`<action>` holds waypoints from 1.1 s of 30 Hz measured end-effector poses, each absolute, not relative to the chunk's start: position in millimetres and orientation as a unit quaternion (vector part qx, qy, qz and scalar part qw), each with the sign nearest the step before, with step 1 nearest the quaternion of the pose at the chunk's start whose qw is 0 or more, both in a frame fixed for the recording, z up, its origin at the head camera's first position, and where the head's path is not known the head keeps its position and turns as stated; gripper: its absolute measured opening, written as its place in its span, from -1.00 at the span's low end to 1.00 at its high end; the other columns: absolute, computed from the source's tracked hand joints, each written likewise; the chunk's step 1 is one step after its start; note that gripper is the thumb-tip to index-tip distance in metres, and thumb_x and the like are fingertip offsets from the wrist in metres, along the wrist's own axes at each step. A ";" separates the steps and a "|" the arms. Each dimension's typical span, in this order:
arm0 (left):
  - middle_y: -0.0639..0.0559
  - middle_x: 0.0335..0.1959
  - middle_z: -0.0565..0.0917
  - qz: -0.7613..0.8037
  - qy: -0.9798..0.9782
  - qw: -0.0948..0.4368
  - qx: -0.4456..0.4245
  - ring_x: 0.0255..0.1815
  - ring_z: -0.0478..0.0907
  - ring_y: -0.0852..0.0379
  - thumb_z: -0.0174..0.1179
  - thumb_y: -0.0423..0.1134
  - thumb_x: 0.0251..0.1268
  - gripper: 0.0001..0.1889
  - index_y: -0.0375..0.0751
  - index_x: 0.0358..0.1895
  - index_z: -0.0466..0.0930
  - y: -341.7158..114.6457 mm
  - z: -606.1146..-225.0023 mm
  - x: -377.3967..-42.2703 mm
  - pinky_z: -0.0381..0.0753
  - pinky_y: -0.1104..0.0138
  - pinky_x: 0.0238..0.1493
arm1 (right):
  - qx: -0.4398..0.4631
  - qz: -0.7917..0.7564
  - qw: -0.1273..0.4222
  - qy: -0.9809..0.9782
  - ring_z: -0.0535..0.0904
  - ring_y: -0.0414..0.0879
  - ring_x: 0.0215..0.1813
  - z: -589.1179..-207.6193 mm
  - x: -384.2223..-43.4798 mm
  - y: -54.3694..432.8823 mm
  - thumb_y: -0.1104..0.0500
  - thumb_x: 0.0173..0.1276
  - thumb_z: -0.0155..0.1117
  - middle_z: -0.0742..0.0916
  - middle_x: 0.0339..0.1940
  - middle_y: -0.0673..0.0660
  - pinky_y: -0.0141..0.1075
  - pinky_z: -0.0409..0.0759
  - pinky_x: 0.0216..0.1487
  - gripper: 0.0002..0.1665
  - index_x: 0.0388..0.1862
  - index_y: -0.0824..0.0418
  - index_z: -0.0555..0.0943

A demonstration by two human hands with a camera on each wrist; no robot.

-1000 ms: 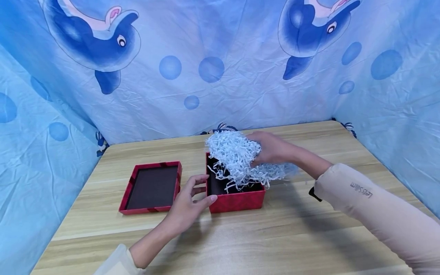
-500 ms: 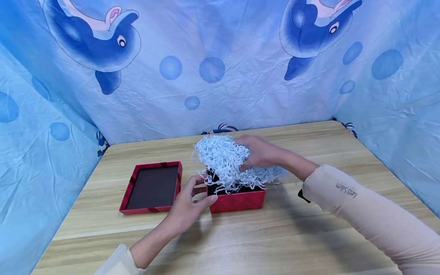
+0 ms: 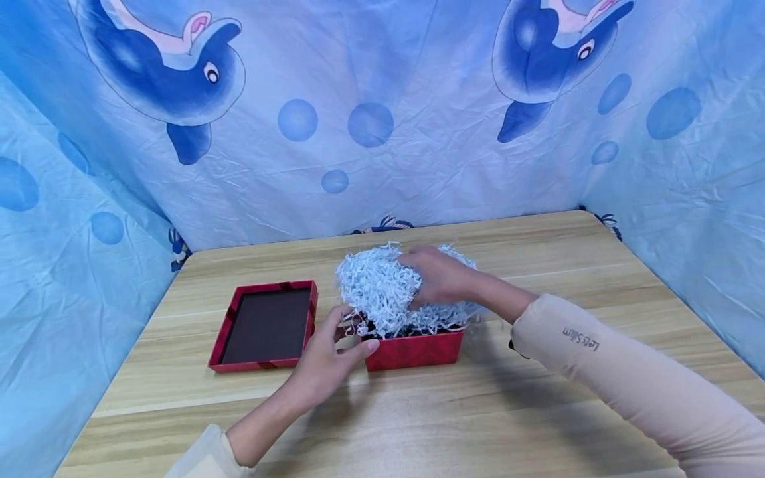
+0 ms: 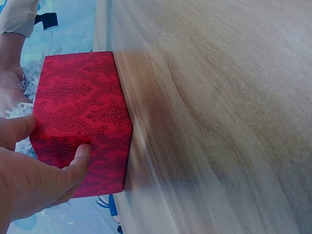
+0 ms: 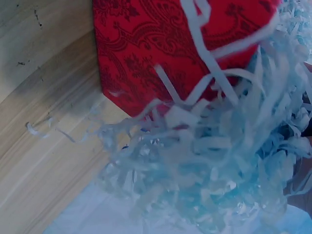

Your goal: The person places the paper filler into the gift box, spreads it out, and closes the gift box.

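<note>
In the head view, an open red box (image 3: 412,352) stands mid-table; the left wrist view shows dark scrollwork on its outer sides (image 4: 80,92). My left hand (image 3: 325,362) holds the box by its near left corner, thumb at the front rim and fingers along the left side. White-blue shredded paper (image 3: 376,285) heaps over the box and hides most of its dark inside. My right hand (image 3: 439,275) grips a clump of this paper above the box, fingertips buried in it. Strands of the shredded paper (image 5: 195,151) hang past the box side in the right wrist view.
The box's red lid (image 3: 263,325) lies to the left, dark inside facing up. A wooden table (image 3: 466,425) bears everything. Behind it hangs a blue cloth (image 3: 430,159) with printed dolphins.
My right hand has moved left and down with the shredded paper, which now covers more of the box opening. The left hand and the lid stay in place.
</note>
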State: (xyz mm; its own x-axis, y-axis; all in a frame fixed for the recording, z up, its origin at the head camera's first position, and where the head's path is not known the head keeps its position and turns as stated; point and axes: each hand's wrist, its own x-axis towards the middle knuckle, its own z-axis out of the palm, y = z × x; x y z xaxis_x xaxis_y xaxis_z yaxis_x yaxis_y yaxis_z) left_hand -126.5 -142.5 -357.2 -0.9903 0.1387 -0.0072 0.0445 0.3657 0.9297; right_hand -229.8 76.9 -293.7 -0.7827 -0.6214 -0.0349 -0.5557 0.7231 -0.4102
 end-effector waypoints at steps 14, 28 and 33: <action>0.12 0.26 0.40 0.535 0.843 0.036 0.051 0.24 0.41 0.01 0.38 -0.14 0.16 -0.34 0.07 0.32 0.29 -140.8 -355.1 -126.3 0.56 0.14 0.13 | -0.332 -0.117 0.078 0.933 0.29 0.13 0.41 -312.4 -222.2 54.7 0.42 -0.02 0.44 0.39 0.42 0.23 -0.03 0.38 0.32 -0.08 0.39 0.21 0.36; 0.07 0.23 0.42 0.552 0.831 0.030 0.068 0.20 0.44 0.00 0.36 -0.19 0.18 -0.42 0.03 0.26 0.34 -140.4 -354.7 -125.4 0.56 0.13 0.13 | -0.323 -0.108 0.099 0.935 0.33 0.10 0.37 -326.6 -221.7 44.8 0.42 0.03 0.37 0.47 0.34 0.24 -0.10 0.42 0.30 -0.39 0.16 0.30 0.56; 0.04 0.26 0.41 0.550 0.832 0.030 0.066 0.25 0.42 -0.03 0.36 -0.16 0.19 -0.42 0.01 0.27 0.34 -140.3 -354.0 -124.7 0.54 0.11 0.15 | -0.320 -0.089 0.094 0.939 0.31 0.12 0.38 -323.2 -219.0 45.1 0.36 0.05 0.42 0.47 0.34 0.20 0.04 0.31 0.36 -0.33 0.22 0.26 0.52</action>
State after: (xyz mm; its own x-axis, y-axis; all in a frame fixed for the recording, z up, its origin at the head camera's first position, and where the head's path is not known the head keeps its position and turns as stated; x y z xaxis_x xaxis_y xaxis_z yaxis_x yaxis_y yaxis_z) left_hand -124.7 -140.3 -354.0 -0.9895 0.1425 0.0235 0.0774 0.3858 0.9193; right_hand -219.0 45.1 -323.2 -0.7774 -0.6177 -0.1188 -0.5845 0.7792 -0.2262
